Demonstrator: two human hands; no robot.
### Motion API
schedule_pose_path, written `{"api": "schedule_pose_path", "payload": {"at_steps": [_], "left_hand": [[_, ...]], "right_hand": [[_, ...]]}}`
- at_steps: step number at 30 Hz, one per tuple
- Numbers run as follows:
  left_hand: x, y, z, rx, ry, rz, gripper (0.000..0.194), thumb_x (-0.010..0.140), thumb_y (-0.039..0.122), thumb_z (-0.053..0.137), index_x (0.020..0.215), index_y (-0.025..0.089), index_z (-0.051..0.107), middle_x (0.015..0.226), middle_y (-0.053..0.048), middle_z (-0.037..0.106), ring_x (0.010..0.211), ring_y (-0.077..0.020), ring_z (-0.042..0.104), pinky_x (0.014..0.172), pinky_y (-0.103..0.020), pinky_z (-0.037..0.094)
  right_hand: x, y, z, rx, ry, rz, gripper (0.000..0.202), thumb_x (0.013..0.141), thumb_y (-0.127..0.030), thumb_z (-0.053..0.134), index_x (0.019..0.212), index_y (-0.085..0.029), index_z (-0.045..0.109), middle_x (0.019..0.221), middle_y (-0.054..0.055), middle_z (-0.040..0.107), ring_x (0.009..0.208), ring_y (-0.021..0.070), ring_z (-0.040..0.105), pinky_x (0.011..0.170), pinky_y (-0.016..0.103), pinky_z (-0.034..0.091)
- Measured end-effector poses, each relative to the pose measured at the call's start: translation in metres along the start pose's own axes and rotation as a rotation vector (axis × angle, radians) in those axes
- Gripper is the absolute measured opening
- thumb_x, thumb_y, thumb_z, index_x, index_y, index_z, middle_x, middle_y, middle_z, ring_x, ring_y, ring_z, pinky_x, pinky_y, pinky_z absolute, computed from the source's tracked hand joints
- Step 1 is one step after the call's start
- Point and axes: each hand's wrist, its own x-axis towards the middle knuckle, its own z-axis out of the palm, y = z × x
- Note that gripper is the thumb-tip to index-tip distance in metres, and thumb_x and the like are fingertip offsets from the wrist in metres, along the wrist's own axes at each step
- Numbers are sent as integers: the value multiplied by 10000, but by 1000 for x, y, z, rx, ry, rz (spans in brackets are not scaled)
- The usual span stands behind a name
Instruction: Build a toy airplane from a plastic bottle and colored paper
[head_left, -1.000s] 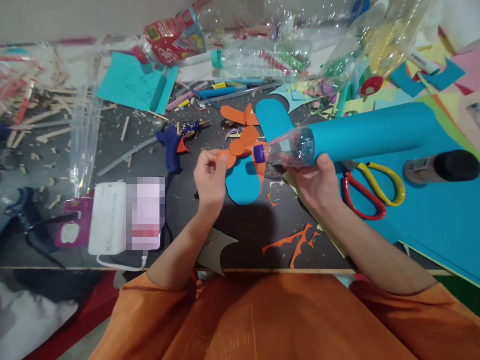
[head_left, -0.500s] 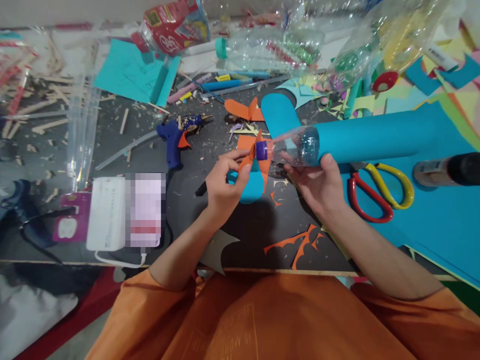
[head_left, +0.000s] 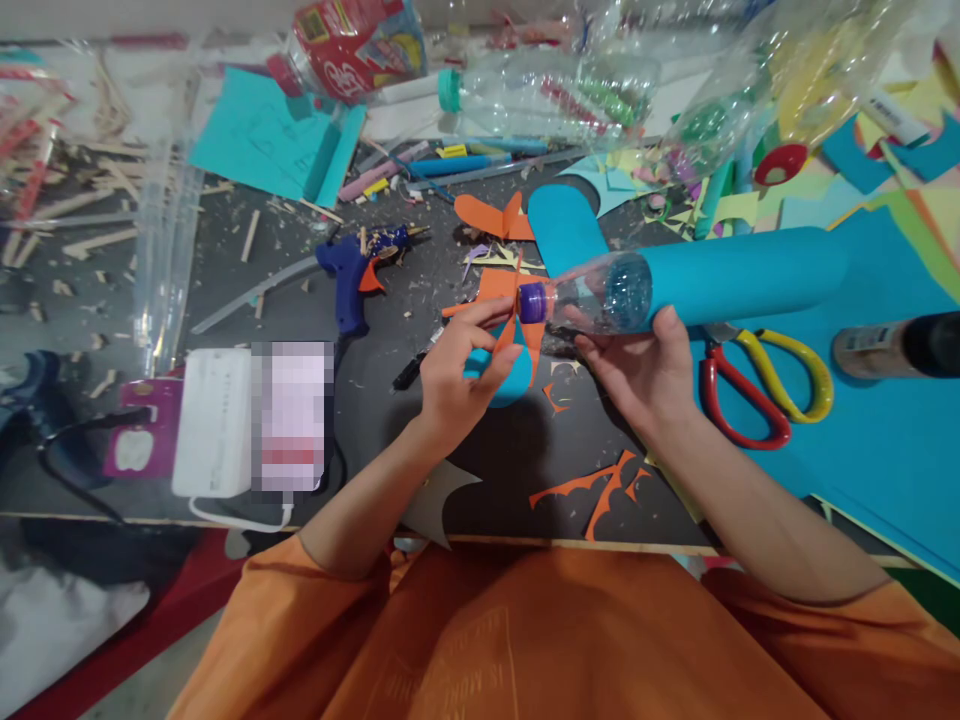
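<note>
Clear bottle: on its side over the dark table [head_left: 360, 420] – purple cap [head_left: 534, 303] toward the left, blue paper tube [head_left: 742, 275] round its other end.
Orange paper blades [head_left: 516, 325]: right by the cap; I can't tell if they touch.
Left hand [head_left: 461, 375]: pinching the blades.
Right hand [head_left: 649, 375]: holding the clear bottle [head_left: 592, 297] and tube from below – thumb on the tube.
Scissors [head_left: 784, 378]: near the right hand.
Glue gun [head_left: 351, 275]: left of the left hand.
</note>
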Motion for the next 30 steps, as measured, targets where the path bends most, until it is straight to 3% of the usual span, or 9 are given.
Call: {"api": "schedule_pose_path", "payload": {"at_steps": [4, 7, 11, 18, 30], "left_hand": [[2, 3, -4, 54, -74, 73, 159, 866, 317, 623, 814, 204, 524, 1108, -79, 692, 1046, -200, 670, 853, -352, 567], [2, 5, -8, 13, -108, 45, 207, 902, 419, 538, 921, 218, 586, 1167, -96, 656, 1099, -226, 636, 901, -408, 551], [1, 7, -11, -33, -56, -63, 312, 972, 381, 372, 1070, 252, 638, 1163, -79, 656, 1133, -207, 604, 971, -409, 505], [1, 10, -12, -7, -170, -9, 428, 980, 413, 334, 1275, 239, 591, 1269, -91, 640, 1180, -235, 594, 1009, -410, 471], [3, 10, -14, -7, -238, 27, 421, 975, 407, 362, 1314, 245, 554, 1300, -108, 615, 1213, -236, 573, 1010, -406, 467]], "right_hand": [[-1, 0, 1, 13, 38, 26, 428, 626, -682, 664, 852, -319, 685, 978, 10, 757, 1134, 294, 640, 935, 473, 549], [-2, -3, 5, 48, 74, 36, 424, 634, -657, 671, 851, -294, 691, 964, 18, 756, 1091, 281, 661, 925, 453, 550], [-3, -7, 7, 66, 79, 42, 395, 608, -641, 697, 815, -305, 693, 968, 4, 755, 1054, 269, 677, 851, 399, 578], [1, -6, 2, 32, 69, 28, 394, 636, -662, 646, 822, -317, 688, 1015, 3, 753, 1103, 277, 657, 827, 400, 576], [3, -5, 0, -21, 66, 5, 373, 672, -680, 594, 819, -350, 687, 1019, -17, 751, 1080, 265, 668, 811, 397, 572]]}}
